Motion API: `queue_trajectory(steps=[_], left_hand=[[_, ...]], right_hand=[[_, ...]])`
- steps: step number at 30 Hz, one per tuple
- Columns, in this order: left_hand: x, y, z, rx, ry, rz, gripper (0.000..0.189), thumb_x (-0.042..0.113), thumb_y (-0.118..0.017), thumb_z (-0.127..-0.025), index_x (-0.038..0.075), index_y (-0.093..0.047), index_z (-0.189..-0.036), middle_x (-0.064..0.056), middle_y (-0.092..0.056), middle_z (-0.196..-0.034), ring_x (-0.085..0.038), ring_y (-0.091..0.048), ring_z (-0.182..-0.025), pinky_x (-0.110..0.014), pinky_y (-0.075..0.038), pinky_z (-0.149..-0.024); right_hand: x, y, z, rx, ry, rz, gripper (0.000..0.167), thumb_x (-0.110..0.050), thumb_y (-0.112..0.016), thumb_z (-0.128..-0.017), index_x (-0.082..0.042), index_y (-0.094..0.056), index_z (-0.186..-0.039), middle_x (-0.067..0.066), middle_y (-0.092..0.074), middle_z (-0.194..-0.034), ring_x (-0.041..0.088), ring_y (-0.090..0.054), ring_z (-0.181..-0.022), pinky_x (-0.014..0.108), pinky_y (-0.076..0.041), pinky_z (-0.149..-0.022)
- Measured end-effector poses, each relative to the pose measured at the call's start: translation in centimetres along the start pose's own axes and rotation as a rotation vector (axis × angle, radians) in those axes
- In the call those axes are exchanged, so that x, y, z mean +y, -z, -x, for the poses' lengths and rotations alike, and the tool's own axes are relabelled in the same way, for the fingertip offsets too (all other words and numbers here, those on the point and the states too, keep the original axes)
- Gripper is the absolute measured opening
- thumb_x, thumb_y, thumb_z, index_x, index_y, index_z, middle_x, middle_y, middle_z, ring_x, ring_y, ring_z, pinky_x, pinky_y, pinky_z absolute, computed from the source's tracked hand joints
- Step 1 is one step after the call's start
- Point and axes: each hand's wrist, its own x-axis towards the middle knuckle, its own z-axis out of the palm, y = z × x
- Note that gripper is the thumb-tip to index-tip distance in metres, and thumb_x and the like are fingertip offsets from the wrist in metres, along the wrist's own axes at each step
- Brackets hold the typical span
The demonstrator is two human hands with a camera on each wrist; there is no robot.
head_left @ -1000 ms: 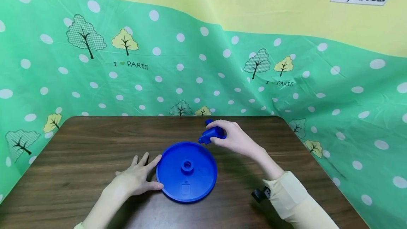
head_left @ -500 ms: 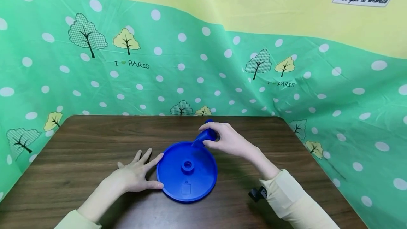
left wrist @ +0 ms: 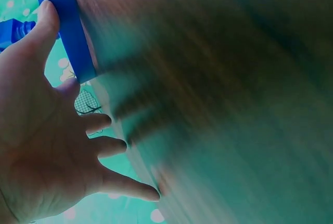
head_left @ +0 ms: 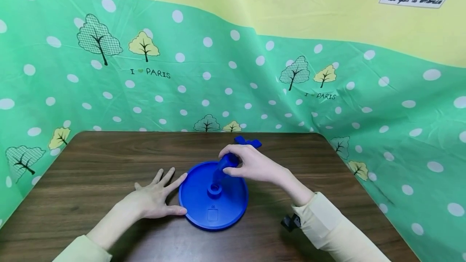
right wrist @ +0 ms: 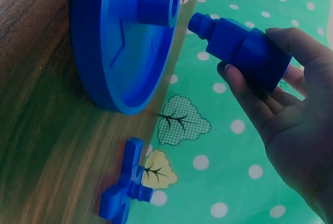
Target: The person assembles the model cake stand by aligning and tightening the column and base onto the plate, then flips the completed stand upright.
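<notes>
We record a blue round base [head_left: 234, 205] lying flat on the wood-grain table [head_left: 109, 161], rimmed face up, with a raised hollow collar [head_left: 214, 195] at its centre. Our left hand [head_left: 151, 201] has its fingers spread; thumb and index fingertip touch the base's left edge without wrapping round it. Our right hand [head_left: 255, 165] pinches a stepped blue connector [right wrist: 231, 39] by its wide end. The connector is tilted above the base, narrow neck towards the collar; the right wrist view shows a gap between neck and collar mouth. Behind the right hand, a blue cross-shaped part [right wrist: 125, 193] with a short stub lies on the table.

Risks, in our judgement: lowered at this slant, the neck could catch the collar's lip and jam or skid aside. Pressure off-centre could rock or slide the base, since we steady it on one side only. A pinch that far from the neck may let the connector swivel, and a loosened one would drop it onto the base.
</notes>
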Motion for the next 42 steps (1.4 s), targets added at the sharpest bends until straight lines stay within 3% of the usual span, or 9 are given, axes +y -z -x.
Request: queue_trajectory(steps=[9,17,27,33,42], left_hand=[[-0.1,0.2,-0.4,-0.001,-0.01,0.008,0.103,0.08,-0.064,-0.081,0.032,-0.025,-0.164,-0.02,-0.019,-0.172,-0.056,-0.018,-0.155,-0.097,-0.018,-0.088],[-0.2,0.3,-0.5,-0.01,-0.015,-0.003,0.1,0.081,-0.061,-0.082,0.034,-0.026,-0.163,-0.019,-0.022,-0.171,-0.055,-0.019,-0.155,-0.097,-0.018,-0.088],[-0.2,0.5,-0.6,-0.016,-0.014,0.005,0.099,0.08,-0.063,-0.082,0.033,-0.029,-0.162,-0.02,-0.024,-0.171,-0.056,-0.02,-0.155,-0.097,-0.019,-0.088],[-0.1,0.5,-0.7,-0.019,-0.014,-0.003,0.1,0.079,-0.064,-0.082,0.032,-0.029,-0.163,-0.021,-0.024,-0.17,-0.057,-0.02,-0.154,-0.097,-0.02,-0.087],[-0.2,0.4,-0.8,-0.037,-0.005,-0.01,0.1,0.08,-0.063,-0.082,0.033,-0.027,-0.163,-0.02,-0.023,-0.171,-0.056,-0.019,-0.155,-0.097,-0.02,-0.088]], right_hand=[[-0.4,-0.3,-0.5,-0.082,0.024,0.016,0.035,-0.029,-0.075,-0.094,-0.025,-0.064,-0.127,-0.011,-0.069,-0.109,0.003,-0.055,-0.063,0.021,-0.049,-0.061],[-0.6,-0.7,-0.6,-0.112,0.045,0.03,0.039,-0.031,-0.076,-0.094,-0.022,-0.064,-0.13,-0.009,-0.071,-0.119,0.007,-0.062,-0.089,0.023,-0.055,-0.073],[-0.6,-1.2,-0.6,-0.128,0.07,0.048,0.041,-0.033,-0.077,-0.094,-0.019,-0.063,-0.13,-0.003,-0.072,-0.12,0.005,-0.064,-0.089,0.022,-0.056,-0.076],[-0.9,-1.4,-0.6,-0.145,0.044,0.059,0.044,-0.036,-0.076,-0.094,-0.018,-0.063,-0.132,-0.002,-0.072,-0.127,0.008,-0.069,-0.108,0.023,-0.058,-0.09],[-1.1,-1.6,-0.7,-0.156,0.054,0.07,0.049,-0.036,-0.076,-0.094,-0.015,-0.064,-0.137,-0.001,-0.069,-0.136,0.011,-0.068,-0.117,0.025,-0.057,-0.094]])
